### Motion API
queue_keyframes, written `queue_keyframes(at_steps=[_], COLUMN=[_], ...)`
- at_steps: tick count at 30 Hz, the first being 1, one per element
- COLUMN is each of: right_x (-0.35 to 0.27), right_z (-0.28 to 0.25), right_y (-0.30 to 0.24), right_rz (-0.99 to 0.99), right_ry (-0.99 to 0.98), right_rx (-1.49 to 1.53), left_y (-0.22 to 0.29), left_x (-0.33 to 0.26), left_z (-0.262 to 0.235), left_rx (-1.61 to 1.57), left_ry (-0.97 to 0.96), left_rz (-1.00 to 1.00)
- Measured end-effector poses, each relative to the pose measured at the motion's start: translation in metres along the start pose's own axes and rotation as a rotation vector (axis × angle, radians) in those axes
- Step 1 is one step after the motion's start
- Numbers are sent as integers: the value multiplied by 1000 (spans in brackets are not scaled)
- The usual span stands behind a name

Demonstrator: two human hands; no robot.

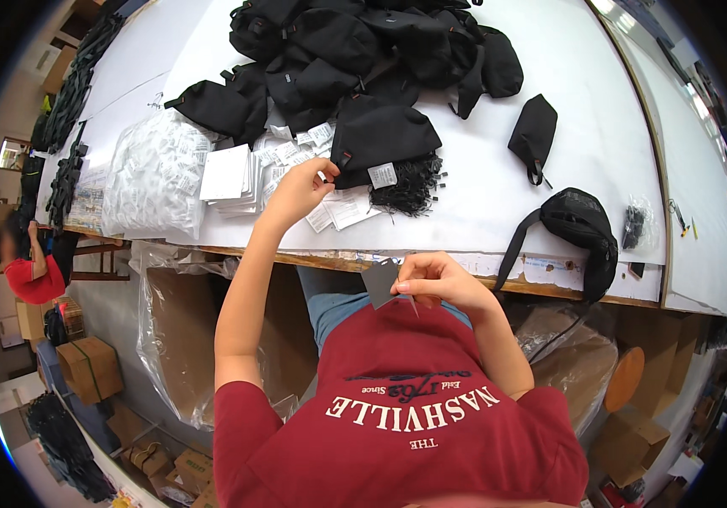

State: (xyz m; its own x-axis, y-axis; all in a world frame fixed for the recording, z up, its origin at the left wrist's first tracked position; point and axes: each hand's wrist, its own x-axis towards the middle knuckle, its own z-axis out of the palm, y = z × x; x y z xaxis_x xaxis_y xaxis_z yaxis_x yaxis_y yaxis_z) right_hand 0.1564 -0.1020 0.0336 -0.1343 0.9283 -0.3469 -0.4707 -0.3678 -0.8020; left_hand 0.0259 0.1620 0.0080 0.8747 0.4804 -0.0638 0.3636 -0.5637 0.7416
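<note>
My left hand (pixel 302 188) pinches the lower left edge of a black fabric pouch (pixel 384 135) lying on the white table. A small white label (pixel 383 175) sticks out from the pouch's lower edge. Beside that label is a heap of thin black tag strings (pixel 406 196). My right hand (pixel 439 279), in front of my body by the table's near edge, grips a dark grey card tag (pixel 378 283) between thumb and fingers. White paper labels (pixel 291 152) lie loose left of the pouch, next to a stack of white cards (pixel 229 176).
Many black pouches (pixel 329 42) are piled at the back. A clear bag of white labels (pixel 160 173) sits at left. One pouch (pixel 534 135) lies at right, near a black strapped bag (pixel 579 233) overhanging the edge. Another person (pixel 35 271) is at far left.
</note>
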Motion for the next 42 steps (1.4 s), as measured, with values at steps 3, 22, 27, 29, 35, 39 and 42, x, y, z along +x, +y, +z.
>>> queue_keyframes(at_steps=[3, 22, 27, 29, 35, 39, 42], right_x=[-3, -26, -56, -68, -63, -40, -39], right_z=[0, -3, -3, -5, 33, 54, 58], right_y=[-5, -5, -40, -61, -122, -126, -125], right_rz=[32, -49, -211, -237, -597, -847, -842], right_ry=[-94, -64, 244, 444, 796, 755, 672], right_rx=[-49, -168, -360, -452, -998, -1145, -1448], left_y=[7, 137, 154, 154, 168, 171, 170], left_x=[-3, 112, 73, 45, -22, -43, -52], left_z=[5, -55, -47, -41, -15, -7, -7], left_rx=[157, 336, -81, -213, -825, -838, -678], left_ry=[178, 904, 950, 799, 367, 267, 251], left_rz=[160, 1020, 756, 616, 263, 200, 180])
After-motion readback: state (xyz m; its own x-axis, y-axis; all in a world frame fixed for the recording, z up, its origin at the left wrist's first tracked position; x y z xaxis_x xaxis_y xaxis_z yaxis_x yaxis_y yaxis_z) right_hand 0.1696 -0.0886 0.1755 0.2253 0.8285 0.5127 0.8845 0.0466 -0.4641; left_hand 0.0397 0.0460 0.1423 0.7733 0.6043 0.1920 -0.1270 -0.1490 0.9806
